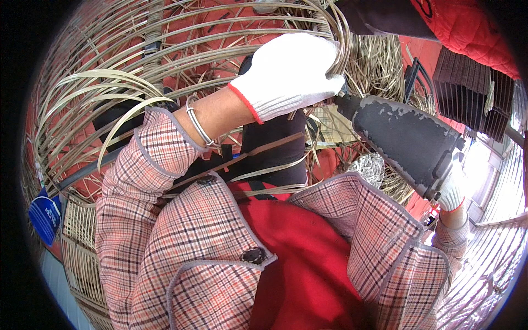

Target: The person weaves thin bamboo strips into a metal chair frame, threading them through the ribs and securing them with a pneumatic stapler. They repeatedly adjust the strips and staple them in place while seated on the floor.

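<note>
My left hand [289, 74], in a white glove with a red cuff, is closed around a bundle of thin bamboo strips [338, 38] at the rim of a large open basket frame [110, 66]. A silver bangle sits on that wrist. My right hand [451, 193], also gloved, grips the handle end of a broad dark cleaver-like blade [404, 137]. The blade reaches up and left, and its tip lies just under my left hand beside the strips. I wear a plaid coat over a red top.
Loose bamboo strips [379, 66] cover the red floor ahead. A person in a red quilted jacket [467, 27] sits at the top right, next to a dark ribbed block [467, 93]. A woven basket [82, 247] and a blue object [47, 214] lie at the left.
</note>
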A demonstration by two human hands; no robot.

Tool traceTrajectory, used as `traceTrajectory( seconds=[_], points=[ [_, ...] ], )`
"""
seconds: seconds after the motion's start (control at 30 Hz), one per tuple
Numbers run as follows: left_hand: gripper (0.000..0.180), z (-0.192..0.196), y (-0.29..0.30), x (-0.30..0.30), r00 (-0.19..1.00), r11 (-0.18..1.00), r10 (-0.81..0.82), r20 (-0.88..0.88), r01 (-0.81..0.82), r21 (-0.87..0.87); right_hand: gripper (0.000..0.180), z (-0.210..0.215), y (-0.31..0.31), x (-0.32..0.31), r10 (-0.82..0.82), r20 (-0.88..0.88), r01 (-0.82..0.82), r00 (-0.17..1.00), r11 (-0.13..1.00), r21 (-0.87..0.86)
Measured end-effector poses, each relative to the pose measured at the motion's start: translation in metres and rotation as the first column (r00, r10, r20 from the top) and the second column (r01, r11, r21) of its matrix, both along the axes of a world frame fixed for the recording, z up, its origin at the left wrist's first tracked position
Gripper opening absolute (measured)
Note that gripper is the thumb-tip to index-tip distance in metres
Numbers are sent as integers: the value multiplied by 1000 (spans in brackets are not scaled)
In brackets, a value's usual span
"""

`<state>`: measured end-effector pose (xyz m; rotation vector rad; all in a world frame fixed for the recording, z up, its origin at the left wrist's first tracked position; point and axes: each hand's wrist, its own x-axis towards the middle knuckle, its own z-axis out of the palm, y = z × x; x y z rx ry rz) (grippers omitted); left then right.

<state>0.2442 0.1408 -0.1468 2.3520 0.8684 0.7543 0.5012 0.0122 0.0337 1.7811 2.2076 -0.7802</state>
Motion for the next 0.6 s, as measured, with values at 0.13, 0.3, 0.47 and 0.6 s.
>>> traceTrajectory(
  seconds=[0.13, 0.3, 0.47, 0.6],
  points=[
    [57, 4, -2, 2, 999, 998, 16, -45, -19, -64, 44, 7, 17, -8, 112, 69, -112, 991, 994, 2],
    [59, 5, -1, 8, 998, 998, 40, -43, -42, -45, 45, 17, 32, -19, 194, 139, -192, 971, 981, -27],
    [58, 5, -2, 12, 996, 994, 61, -69, -67, -82, 46, 18, 42, -30, 262, 179, -258, 948, 965, -44],
    [60, 6, -1, 14, 998, 993, 21, -58, -27, -114, 47, 19, 50, -35, 298, 201, -293, 933, 955, -54]
  ],
)
